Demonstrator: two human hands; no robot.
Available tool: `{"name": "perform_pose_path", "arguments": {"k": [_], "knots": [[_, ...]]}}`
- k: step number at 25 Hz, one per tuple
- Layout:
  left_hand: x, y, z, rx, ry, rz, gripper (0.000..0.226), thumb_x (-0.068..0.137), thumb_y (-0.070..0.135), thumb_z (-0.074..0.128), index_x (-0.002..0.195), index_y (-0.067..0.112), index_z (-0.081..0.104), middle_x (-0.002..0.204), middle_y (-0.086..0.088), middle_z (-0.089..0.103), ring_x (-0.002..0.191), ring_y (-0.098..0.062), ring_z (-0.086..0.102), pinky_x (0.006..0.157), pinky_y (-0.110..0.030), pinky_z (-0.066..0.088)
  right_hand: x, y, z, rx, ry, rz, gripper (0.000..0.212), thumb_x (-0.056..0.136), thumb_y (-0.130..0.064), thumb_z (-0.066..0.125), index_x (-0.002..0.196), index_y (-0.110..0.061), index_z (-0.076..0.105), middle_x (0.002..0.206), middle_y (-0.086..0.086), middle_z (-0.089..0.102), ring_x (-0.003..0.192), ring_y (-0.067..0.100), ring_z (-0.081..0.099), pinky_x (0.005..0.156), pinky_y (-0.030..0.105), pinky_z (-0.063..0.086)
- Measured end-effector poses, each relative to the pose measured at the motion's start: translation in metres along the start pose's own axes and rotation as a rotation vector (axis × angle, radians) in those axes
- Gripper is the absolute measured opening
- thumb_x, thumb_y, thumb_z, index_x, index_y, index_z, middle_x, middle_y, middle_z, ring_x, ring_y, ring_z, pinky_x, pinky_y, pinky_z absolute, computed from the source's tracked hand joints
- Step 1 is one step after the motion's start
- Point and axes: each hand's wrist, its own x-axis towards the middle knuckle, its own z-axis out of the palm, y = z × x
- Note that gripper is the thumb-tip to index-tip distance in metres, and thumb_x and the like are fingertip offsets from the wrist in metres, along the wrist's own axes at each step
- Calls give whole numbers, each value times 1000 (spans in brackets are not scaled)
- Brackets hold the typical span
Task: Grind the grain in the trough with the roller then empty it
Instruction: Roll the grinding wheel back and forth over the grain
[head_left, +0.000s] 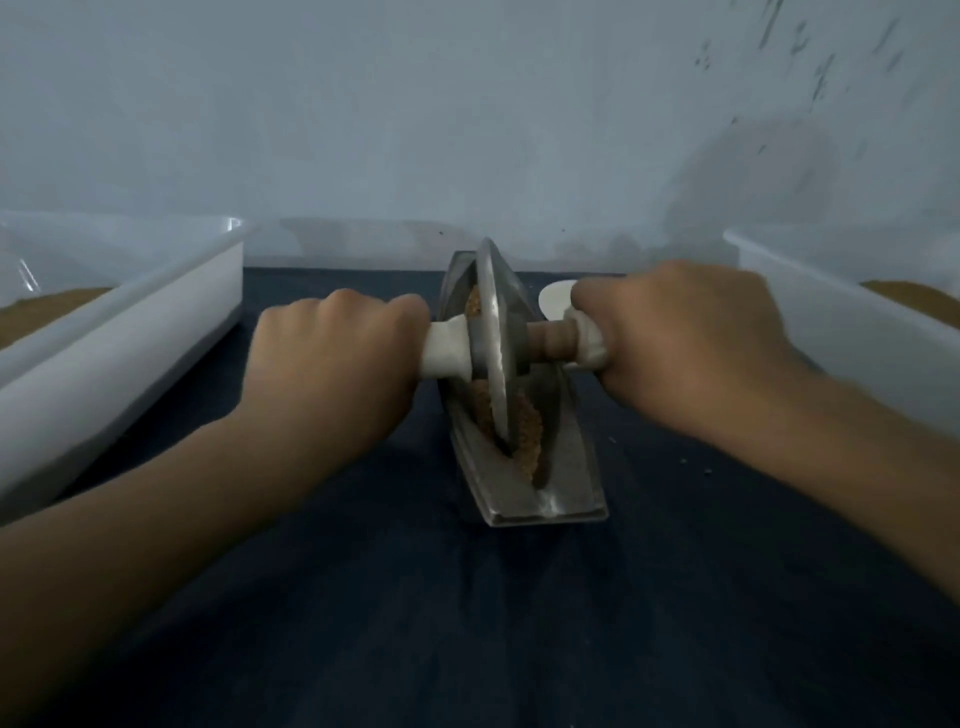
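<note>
I see left hand (332, 358) and right hand (680, 338), fingers curled tight round roller (491, 332) handles. Disc upright in metal trough (519, 467), mid dark cloth (467, 623); grain (527, 426) banked either side of disc. White tray (130, 332) near left, second tray (857, 322) near right. Open cloth nearside.

No legible text, labels, brand marks, numbers or signs on any surface in view. The dark specks on the pale wall (810, 67) at 1 o'clock are marks only, not characters.
</note>
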Motion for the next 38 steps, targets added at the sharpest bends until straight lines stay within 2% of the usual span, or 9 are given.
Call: {"name": "perform_pose_path", "arguments": {"k": [3,8,12,16,22,26,30,34,38], "knots": [[5,3,11,68,-96,-97,29,66,18,78,68,20,49,50,-1,37,37,-21,32,47,-20,14,24,-9,15,12,-121,26,33,64,-30,75,68,-32,43,53,-7,34,44,21,35,47,18,16],[84,14,15,133,-174,-1,17,89,12,58,102,19,66,93,-8,64,84,-34,66,60,-35,40,40,-16,36,311,-471,338,10,94,-34,57,86,-28,58,87,4,64,79,30,61,66,37,50],[20,5,9,23,-73,-55,20,77,19,71,77,21,51,59,1,42,46,-23,39,47,-25,22,20,-8,9,99,-197,65,21,71,-24,73,76,-29,54,62,-4,52,52,23,44,45,22,27],[1,-4,13,-20,57,-8,34,58,20,77,63,21,43,49,5,26,41,-12,8,50,-17,7,9,-7,3,-6,-94,10,33,51,-25,79,65,-29,49,47,-8,40,39,21,28,48,13,12],[79,6,27,93,-164,-59,10,89,20,61,98,19,65,80,-7,54,69,-30,54,60,-35,36,56,-17,38,224,-447,287,4,92,-29,62,95,-27,61,93,7,64,85,32,62,62,32,38],[44,7,5,138,-55,44,10,81,16,65,82,22,57,65,-2,48,60,-30,58,50,-29,27,10,-12,13,210,-252,214,28,79,-24,68,72,-29,42,63,-10,44,50,15,34,48,24,26],[8,-1,-4,68,70,100,34,57,15,70,63,21,37,47,3,25,40,-12,6,50,-17,8,-18,-5,-10,123,-67,94,41,57,-26,73,69,-30,34,53,-14,14,46,2,7,49,15,9],[47,7,20,104,-80,-22,8,81,18,66,79,17,58,67,-6,56,55,-30,55,49,-29,28,33,-17,21,131,-335,216,13,83,-28,69,84,-28,56,70,-4,51,60,23,50,52,26,32],[70,9,18,90,-187,-65,9,91,18,57,96,19,64,74,-2,47,71,-29,58,57,-34,36,52,-15,25,231,-492,264,3,91,-31,61,92,-29,60,94,4,64,87,31,63,64,33,42]]}}
